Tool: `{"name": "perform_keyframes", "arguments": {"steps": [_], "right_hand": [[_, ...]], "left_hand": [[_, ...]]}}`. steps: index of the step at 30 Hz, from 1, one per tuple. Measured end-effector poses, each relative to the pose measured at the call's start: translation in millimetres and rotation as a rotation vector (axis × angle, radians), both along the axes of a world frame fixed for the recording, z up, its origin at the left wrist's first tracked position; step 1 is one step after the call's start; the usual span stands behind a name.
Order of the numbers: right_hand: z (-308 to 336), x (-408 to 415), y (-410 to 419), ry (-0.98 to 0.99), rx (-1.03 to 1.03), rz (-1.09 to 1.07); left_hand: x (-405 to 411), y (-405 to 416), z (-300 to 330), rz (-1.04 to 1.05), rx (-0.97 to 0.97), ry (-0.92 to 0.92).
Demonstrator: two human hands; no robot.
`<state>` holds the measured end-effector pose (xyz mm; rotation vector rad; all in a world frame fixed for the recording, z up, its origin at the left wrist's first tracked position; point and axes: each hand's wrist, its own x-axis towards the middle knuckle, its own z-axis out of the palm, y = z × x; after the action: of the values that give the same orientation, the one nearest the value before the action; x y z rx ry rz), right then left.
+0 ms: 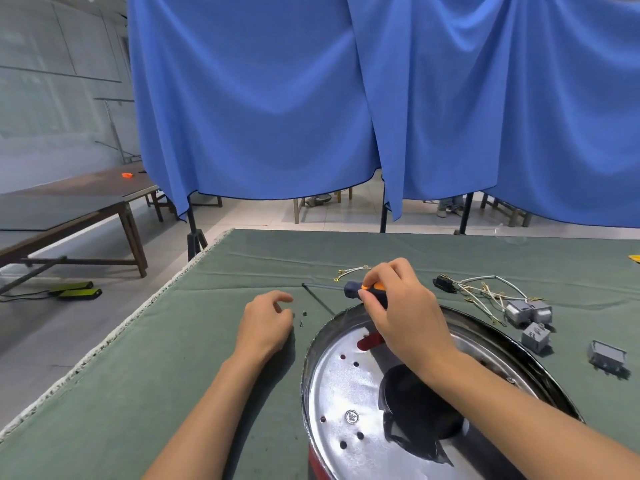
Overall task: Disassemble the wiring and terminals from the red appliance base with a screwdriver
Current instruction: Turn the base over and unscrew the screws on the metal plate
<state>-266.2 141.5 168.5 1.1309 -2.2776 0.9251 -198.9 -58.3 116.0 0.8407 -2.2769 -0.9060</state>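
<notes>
The red appliance base [349, 382] lies at the lower right of the green table, its round silver metal plate with several holes facing up. My right hand [398, 306] grips the dark and orange handle of a screwdriver [356, 289] above the base's far rim, the shaft pointing left. My left hand [266, 323] rests on the cloth left of the base, fingers loosely curled and holding nothing. Two small screws [303, 317] lie just right of its fingertips. A bundle of removed white wires with terminals [485, 291] lies to the right.
Grey plastic switch blocks [528, 313] and a grey bracket [607, 355] sit right of the base. A short loose wire [351, 271] lies beyond the screwdriver. Blue curtains hang behind the table; its left edge [114, 334] drops to the floor.
</notes>
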Motion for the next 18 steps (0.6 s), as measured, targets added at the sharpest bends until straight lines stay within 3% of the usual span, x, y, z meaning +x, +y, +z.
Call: {"name": "perform_keyframes", "arguments": {"steps": [4,8,13,18], "right_hand": [[1,-1,1,-0.006,0.053,-0.024],[4,-3,3,-0.083,0.039,0.005],[23,-5,12,-0.285,-0.275,-0.008],[43,-1,30,-0.505,-0.608,-0.017]], "left_hand": [[2,9,23,0.091,0.147,0.203],[1,43,55,-0.196,0.448,0.173],[-2,76,54,-0.451,0.191,-0.108],[-2,73,50,-0.363,-0.065,-0.263]]}}
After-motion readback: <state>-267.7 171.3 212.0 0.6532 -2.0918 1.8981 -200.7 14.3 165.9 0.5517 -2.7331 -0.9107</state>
